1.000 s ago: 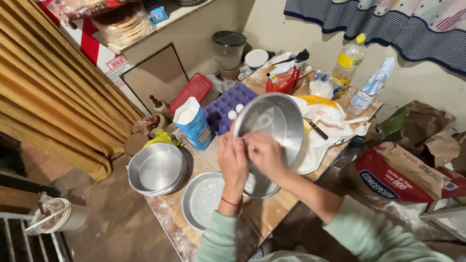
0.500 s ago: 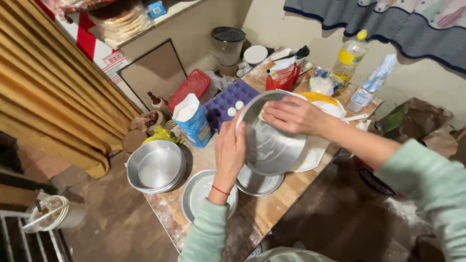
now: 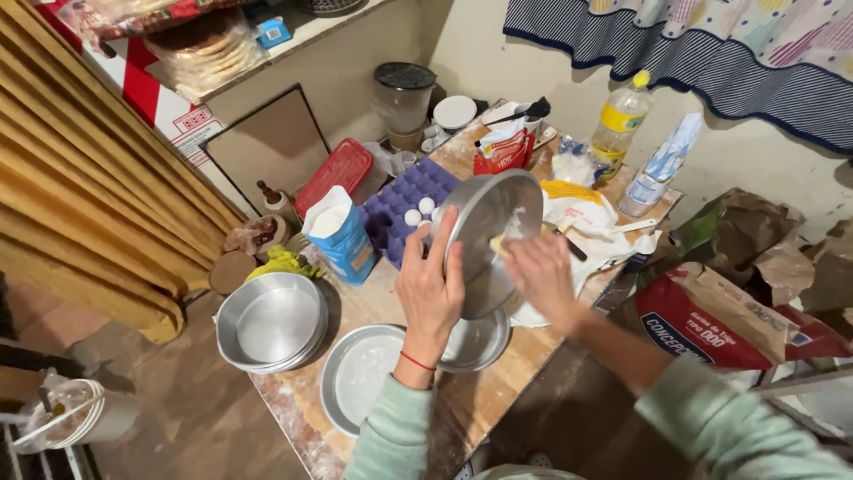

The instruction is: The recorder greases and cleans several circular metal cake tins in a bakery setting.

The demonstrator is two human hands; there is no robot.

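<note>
Bench (image 3: 418, 418): wooden, floury, crowded. Pan stack (image 3: 271, 324) at left edge, flat pan (image 3: 360, 373) near centre, another pan (image 3: 480, 342) below hands.

Round pan (image 3: 493, 240): held above bench, tilted on edge, open face turned right toward right hand, back toward left.

Left hand (image 3: 431, 289): fingers spread flat against pan's back and rim, gripping it.

Right hand (image 3: 538, 271): inside pan's open face, fingers bunched on pale lump; what it is, cannot tell.

Egg tray (image 3: 404, 209), purple, behind pan.
</note>
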